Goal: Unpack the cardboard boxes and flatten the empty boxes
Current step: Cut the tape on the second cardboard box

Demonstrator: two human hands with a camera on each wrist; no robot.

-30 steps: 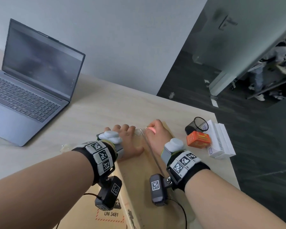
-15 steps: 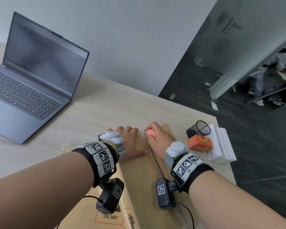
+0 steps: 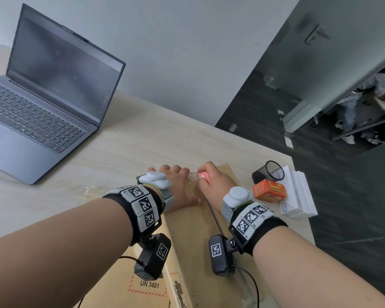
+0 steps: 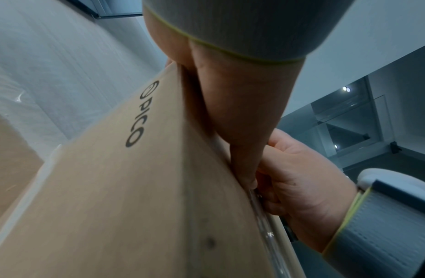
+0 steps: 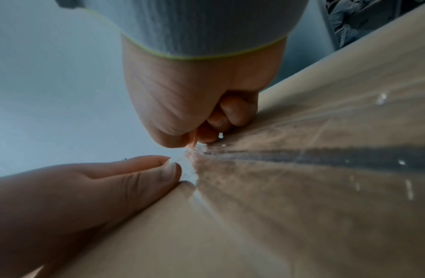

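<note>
A brown cardboard box (image 3: 193, 241) marked "UN 3481" lies on the table under both hands. In the left wrist view its side (image 4: 111, 188) reads "PICO". My left hand (image 3: 178, 185) lies on the box top, its fingers bent over the far edge and its thumb flat beside the seam. My right hand (image 3: 213, 181) grips a pink cutter (image 3: 203, 177) at the far end of the taped seam (image 5: 325, 156). A dark slit runs back along the seam (image 3: 216, 218) toward me. The blade tip is hidden by the fist (image 5: 189, 105).
An open grey laptop (image 3: 42, 96) stands at the left on the wooden table (image 3: 131, 152). Right of the box are a black mesh cup (image 3: 269, 174), a small orange box (image 3: 269, 191) and white boxes (image 3: 298, 196), near the table's right edge. Crumpled clear plastic (image 3: 89, 190) lies left of the box.
Both hands stay at the far end of the seam. Only the head view has shifted a little.
</note>
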